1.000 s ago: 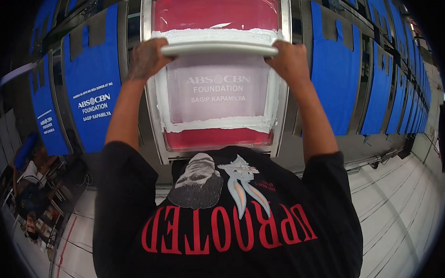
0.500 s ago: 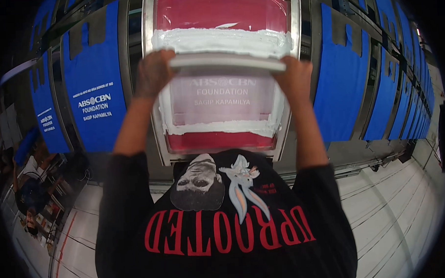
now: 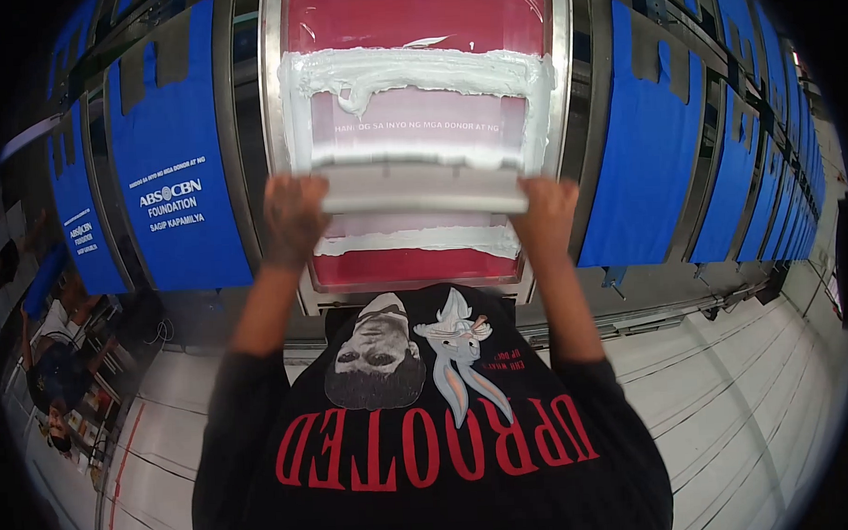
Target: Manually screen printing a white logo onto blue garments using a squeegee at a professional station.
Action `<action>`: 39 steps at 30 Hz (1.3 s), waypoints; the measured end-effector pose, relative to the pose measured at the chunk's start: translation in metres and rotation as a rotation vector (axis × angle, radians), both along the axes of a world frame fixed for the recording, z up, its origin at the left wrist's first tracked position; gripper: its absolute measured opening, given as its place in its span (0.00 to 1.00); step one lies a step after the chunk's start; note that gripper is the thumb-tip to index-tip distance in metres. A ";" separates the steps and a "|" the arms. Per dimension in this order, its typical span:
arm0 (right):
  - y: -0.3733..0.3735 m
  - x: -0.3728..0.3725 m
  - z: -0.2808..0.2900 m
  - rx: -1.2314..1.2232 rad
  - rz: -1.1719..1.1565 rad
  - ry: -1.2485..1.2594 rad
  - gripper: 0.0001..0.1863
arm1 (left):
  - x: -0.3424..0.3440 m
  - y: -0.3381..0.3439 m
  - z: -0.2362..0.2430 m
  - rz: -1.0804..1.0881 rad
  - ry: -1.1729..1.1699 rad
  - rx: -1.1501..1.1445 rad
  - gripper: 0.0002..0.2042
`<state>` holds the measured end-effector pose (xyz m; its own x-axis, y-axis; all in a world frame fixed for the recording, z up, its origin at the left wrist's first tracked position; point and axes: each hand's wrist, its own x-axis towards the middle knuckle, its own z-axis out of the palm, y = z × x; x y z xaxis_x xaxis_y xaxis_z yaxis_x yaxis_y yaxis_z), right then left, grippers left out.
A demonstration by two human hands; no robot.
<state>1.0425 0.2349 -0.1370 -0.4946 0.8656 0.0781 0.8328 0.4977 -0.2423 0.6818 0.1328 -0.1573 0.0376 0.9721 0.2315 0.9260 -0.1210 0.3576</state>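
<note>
Silver metal-framed rectangular screen with red mesh (image 3: pixel 274 102): one line of small pale capitals (image 3: pixel 416 129) across its lighter middle panel. Left of the screen, a flat bright-blue fabric bag (image 3: pixel 162 125) bears white print (image 3: pixel 174 206): thin line on top, bigger line broken by a round emblem, two lines beneath; farther left, another flat blue fabric bag (image 3: pixel 87 188), white print in like layout, top line too small to read. At the screen's near end, black short-sleeved T-shirt (image 3: pixel 433 512): tall red capitals (image 3: pixel 381 446), upside down, plus small red lettering (image 3: pixel 513 357) nearer the screen.
</note>
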 end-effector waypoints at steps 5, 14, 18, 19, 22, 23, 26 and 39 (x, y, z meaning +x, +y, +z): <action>0.123 -0.056 0.034 -0.225 -0.079 -0.115 0.14 | -0.036 0.131 0.033 0.019 -0.048 -0.373 0.11; -0.067 0.025 0.026 -0.158 0.004 -0.058 0.18 | 0.038 -0.086 0.023 -0.010 -0.134 -0.088 0.06; -0.012 0.011 0.005 -0.063 -0.013 0.024 0.18 | 0.014 -0.025 0.004 -0.002 0.040 -0.142 0.10; 0.018 0.000 0.003 -0.061 -0.003 0.006 0.19 | 0.001 0.001 -0.006 -0.005 0.090 -0.169 0.15; 0.095 -0.041 0.011 -0.088 -0.046 -0.032 0.16 | -0.027 0.086 -0.006 0.008 0.048 -0.238 0.17; 0.118 -0.047 0.020 -0.226 -0.097 -0.109 0.16 | -0.031 0.120 0.022 0.017 -0.062 -0.483 0.19; 0.168 -0.062 0.048 -0.461 -0.089 -0.182 0.20 | -0.055 0.159 0.025 -0.067 -0.080 -0.455 0.26; 0.198 -0.075 0.069 -0.511 -0.027 -0.219 0.30 | -0.020 0.127 0.081 0.148 -0.088 0.125 0.36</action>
<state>0.9673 0.4334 -0.0683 -0.4288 0.7791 -0.4573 0.9019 0.3397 -0.2669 0.6622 0.2598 -0.0763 -0.1296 0.9289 0.3469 0.9028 -0.0342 0.4288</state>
